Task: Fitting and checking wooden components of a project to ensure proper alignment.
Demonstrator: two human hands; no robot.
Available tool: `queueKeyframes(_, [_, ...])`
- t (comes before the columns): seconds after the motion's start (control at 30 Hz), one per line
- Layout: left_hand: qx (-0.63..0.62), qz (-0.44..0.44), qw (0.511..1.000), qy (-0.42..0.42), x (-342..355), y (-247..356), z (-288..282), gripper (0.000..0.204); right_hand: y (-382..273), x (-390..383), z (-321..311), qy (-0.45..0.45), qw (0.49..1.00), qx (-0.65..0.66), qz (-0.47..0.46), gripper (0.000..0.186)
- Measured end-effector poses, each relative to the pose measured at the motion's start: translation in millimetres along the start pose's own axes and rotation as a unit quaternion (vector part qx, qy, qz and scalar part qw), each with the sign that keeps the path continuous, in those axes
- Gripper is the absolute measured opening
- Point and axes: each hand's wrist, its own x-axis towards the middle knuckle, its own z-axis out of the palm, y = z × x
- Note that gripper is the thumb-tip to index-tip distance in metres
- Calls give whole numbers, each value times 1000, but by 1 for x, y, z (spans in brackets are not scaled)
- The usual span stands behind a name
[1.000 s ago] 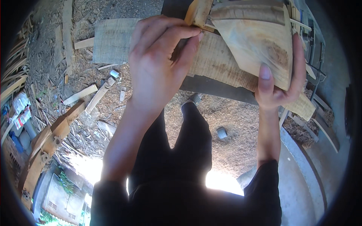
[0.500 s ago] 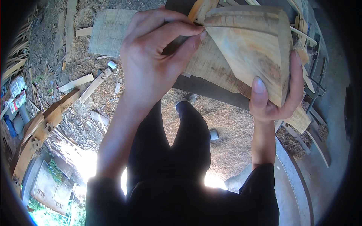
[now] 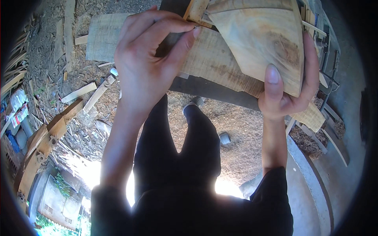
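Note:
My left hand [image 3: 143, 63] is closed in a pinch at the top middle, thumb and forefinger tips meeting beside an orange-brown wooden block [image 3: 195, 10]; what they hold is too small to make out. My right hand [image 3: 287, 94] grips a pale, tapered wooden piece [image 3: 256, 35] with a dark knot, thumb on its near face and a finger along its right edge. Beneath both lies a rough-sawn board [image 3: 218, 67] on a dark surface [image 3: 216, 92], extending under the wooden piece.
A weathered board [image 3: 102, 37] lies at upper left. Wood offcuts [image 3: 94, 96], shavings and a small grey cylinder [image 3: 225, 138] lie on the ground. Long timber [image 3: 51, 137] runs along the left. Metal bars [image 3: 330, 86] and a concrete edge [image 3: 307, 165] are at right.
My left hand has shifted left and slightly up, still pinched. The wooden piece in my right hand dipped at half a second ago, then rose, ending a little left of where it was.

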Motion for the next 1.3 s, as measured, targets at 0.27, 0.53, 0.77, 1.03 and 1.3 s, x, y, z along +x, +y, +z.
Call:
queueKeyframes(0.27, [-8, -13, 1000, 1, 0, 2, -1, 15, 2, -1, 5, 25, 999, 20, 8, 70])
queueKeyframes(0.53, [-20, 22, 999, 25, 1, -3, 3, 13, 6, -3, 0, -4, 999, -2, -44, 69])
queueKeyframes(0.77, [-9, 3, 1000, -14, 2, 4, -4, 16, -5, 8, -3, -142, 978, -42, -145, 71])
queueKeyframes(1.03, [-30, 13, 999, -11, 1, 0, -4, 15, -14, 15, -5, -158, 973, -100, -135, 72])
queueKeyframes(1.3, [-40, 0, 999, -2, 3, 3, -4, 15, -14, 18, -8, -199, 958, -145, -149, 69])
